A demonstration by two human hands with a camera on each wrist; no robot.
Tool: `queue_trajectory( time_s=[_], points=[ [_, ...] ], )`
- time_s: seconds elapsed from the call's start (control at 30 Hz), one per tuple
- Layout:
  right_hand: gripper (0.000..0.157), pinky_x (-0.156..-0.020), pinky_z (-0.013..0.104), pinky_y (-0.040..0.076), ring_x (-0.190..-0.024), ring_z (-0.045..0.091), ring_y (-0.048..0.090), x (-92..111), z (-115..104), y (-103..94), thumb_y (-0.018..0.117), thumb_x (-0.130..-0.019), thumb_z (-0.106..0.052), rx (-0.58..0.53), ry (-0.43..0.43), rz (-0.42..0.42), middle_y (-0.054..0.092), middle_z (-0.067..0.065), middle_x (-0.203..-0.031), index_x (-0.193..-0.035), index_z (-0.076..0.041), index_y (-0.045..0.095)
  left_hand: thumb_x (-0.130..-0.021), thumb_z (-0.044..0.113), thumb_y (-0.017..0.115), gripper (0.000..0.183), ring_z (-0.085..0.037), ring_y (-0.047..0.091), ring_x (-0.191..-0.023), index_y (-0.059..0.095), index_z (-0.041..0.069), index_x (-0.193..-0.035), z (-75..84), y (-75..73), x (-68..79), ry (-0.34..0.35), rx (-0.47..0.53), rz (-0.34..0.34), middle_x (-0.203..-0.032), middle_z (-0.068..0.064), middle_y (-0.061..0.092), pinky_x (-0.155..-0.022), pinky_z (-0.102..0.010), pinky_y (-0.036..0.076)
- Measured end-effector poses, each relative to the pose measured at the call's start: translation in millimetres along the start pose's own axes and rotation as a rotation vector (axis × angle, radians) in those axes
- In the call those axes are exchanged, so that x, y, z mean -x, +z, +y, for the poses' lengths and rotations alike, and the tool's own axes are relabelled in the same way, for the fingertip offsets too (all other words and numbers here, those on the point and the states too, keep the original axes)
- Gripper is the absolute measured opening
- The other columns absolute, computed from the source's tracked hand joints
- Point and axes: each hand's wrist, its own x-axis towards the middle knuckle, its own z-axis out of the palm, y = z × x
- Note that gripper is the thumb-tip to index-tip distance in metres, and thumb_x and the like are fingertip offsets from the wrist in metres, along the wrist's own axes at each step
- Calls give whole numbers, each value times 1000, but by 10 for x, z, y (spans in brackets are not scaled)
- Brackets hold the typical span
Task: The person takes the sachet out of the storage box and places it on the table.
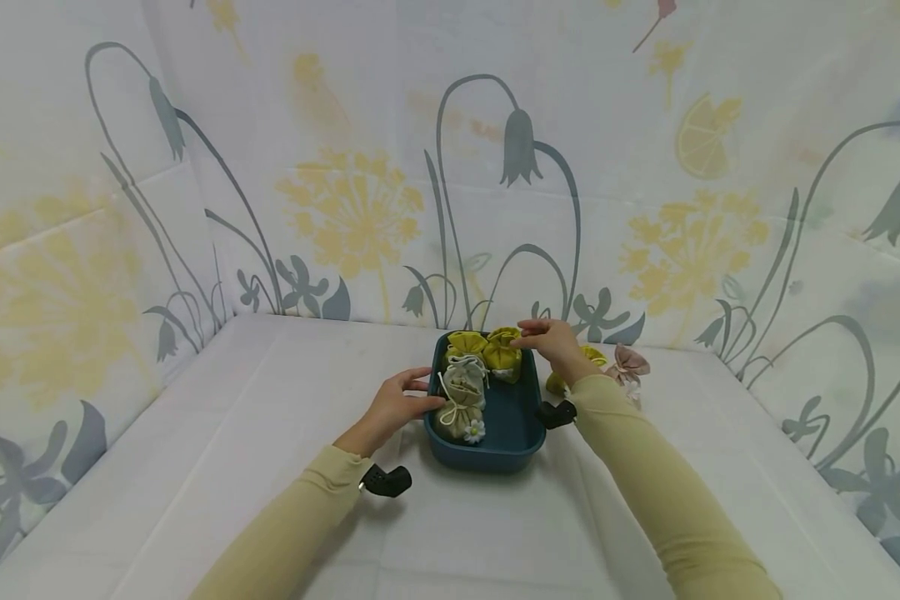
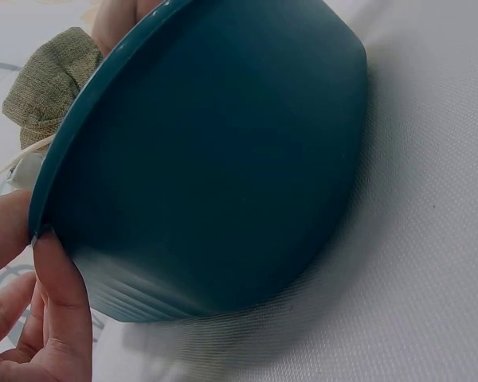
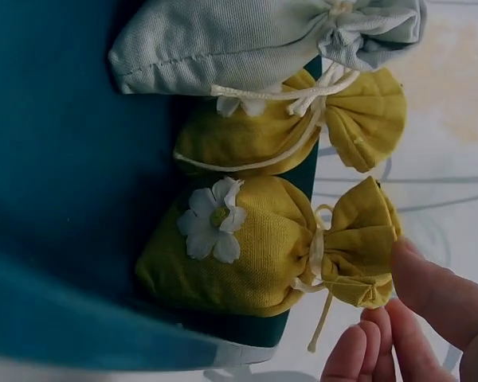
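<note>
A dark blue tub [image 1: 510, 425] stands on the table with several small drawstring pouches along its left and far sides. My left hand [image 1: 393, 408] pinches the tub's left rim, seen close in the left wrist view. Beside it lie a beige pouch [image 1: 456, 419] with a white flower and a grey-white pouch [image 3: 223, 44]. At the far right corner inside the tub stands a yellow pouch [image 3: 247, 247] with a white flower. My right hand [image 1: 555, 343] pinches its gathered top between thumb and finger. Another yellow pouch [image 3: 247, 143] sits next to it.
Right of the tub, partly behind my right wrist, are a pink pouch [image 1: 630, 362] and a yellow pouch [image 1: 592, 356]. A white cloth covers the table [image 1: 270, 400]. Flower-printed fabric [image 1: 375, 167] hangs at the back and sides.
</note>
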Motion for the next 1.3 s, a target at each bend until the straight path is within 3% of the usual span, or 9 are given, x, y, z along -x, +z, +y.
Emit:
queue_trajectory(
  time_s=[0.17, 0.33, 0.57, 0.9, 1.3],
  points=[
    [46, -107, 45, 26, -123, 35, 40, -51, 11, 5, 65, -87, -4, 59, 12, -43, 46, 23, -129, -129, 6, 51, -78, 11, 75, 61, -20, 61, -89, 50, 10, -134, -1, 0, 1, 7, -2, 2, -115, -14, 55, -71, -33, 53],
    [48, -103, 41, 33, -122, 36, 43, -102, 40, -3, 62, -88, -4, 17, 45, -86, 42, 24, -134, -132, 8, 46, -78, 12, 76, 61, -20, 61, -90, 51, 11, -134, -10, 6, -5, 7, -16, 1, -114, -14, 55, -71, -32, 53],
    [38, -98, 38, 40, -115, 34, 49, -151, 64, 3, 57, -93, -9, 9, 58, -80, 48, 22, -128, -127, 7, 52, -78, 10, 75, 61, -20, 61, -89, 51, 8, -134, -30, 9, -36, 19, 10, -7, -115, -16, 54, -70, -33, 54],
    [35, -93, 38, 44, -110, 34, 53, -97, 11, 10, 55, -94, -6, -9, 51, -42, 51, 24, -124, -125, 10, 53, -78, 10, 75, 61, -21, 61, -90, 50, 9, -134, -19, 5, -13, 15, 7, -6, -114, -15, 54, -70, -33, 54],
    [36, -94, 37, 43, -105, 32, 53, 24, -45, -107, 51, -96, -8, 34, 6, -82, 50, 22, -121, -127, 10, 49, -78, 11, 75, 61, -21, 61, -91, 50, 8, -134, -25, 4, -10, 19, 13, -8, -116, -16, 53, -70, -33, 54]
  ],
)
